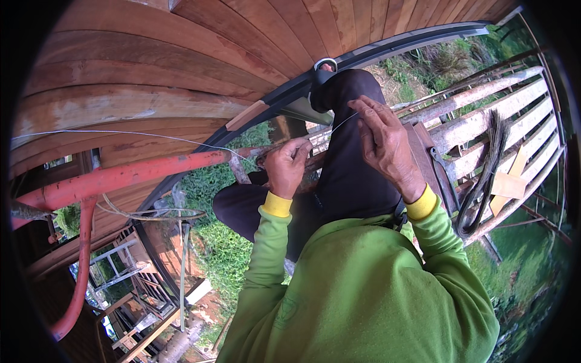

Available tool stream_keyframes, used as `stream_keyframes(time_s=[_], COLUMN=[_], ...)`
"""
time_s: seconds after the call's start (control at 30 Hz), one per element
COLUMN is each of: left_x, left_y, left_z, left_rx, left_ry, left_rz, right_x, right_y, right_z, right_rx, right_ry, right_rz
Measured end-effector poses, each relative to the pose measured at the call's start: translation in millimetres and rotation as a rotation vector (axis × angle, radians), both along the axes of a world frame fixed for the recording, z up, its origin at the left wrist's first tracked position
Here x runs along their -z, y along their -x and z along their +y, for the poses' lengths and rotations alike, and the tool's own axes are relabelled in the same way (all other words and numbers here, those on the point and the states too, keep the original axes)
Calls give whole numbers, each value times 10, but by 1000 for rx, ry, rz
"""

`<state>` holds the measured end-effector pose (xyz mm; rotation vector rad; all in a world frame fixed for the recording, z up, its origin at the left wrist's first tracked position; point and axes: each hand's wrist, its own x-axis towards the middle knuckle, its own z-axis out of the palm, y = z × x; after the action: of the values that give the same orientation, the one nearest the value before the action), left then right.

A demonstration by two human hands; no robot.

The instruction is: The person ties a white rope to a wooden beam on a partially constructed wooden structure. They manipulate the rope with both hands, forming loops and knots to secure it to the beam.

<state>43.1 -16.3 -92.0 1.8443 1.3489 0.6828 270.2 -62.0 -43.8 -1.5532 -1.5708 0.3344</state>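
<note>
A thin pale string (343, 125) spans the gap between my hands. My left hand (287, 167) pinches it between thumb and forefinger, above my bent knee. My right hand (386, 143) is raised over my thigh, and the string reaches its fingers, which look closed on it. From the left hand's side, a length of similar string (136, 132) runs off to the far left across the wooden boards (136, 106). Beside my right wrist, metal pincers (441, 174) lie near a reddish-brown board (414, 143).
A bundle of thin dark wire (490, 154) and small wood offcuts (509, 185) rest on the slatted scaffold platform (492, 120) at right. A red metal pipe (131, 174) crosses at left. A dark metal beam (358, 56) edges the boards. Green ground (218, 267) shows far below.
</note>
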Motion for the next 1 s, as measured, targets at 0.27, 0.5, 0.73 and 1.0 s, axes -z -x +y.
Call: stream_keyframes(time_s=[0.27, 0.5, 0.73, 1.0], left_x=[-128, -62, -205, -182], left_y=[-116, -111, -119, -53], left_z=[-25, -69, -66, -74], left_rx=[49, 58, 27, 17], left_ry=[-71, -107, -50, -15], left_rz=[81, 71, 149, 197], right_x=[457, 509, 644, 695], right_y=[492, 509, 526, 554], right_z=[47, 7, 14, 100], right_rx=[-358, -354, -337, -327], right_ry=[76, 215, 186, 207], right_rz=[-24, 165, 224, 215])
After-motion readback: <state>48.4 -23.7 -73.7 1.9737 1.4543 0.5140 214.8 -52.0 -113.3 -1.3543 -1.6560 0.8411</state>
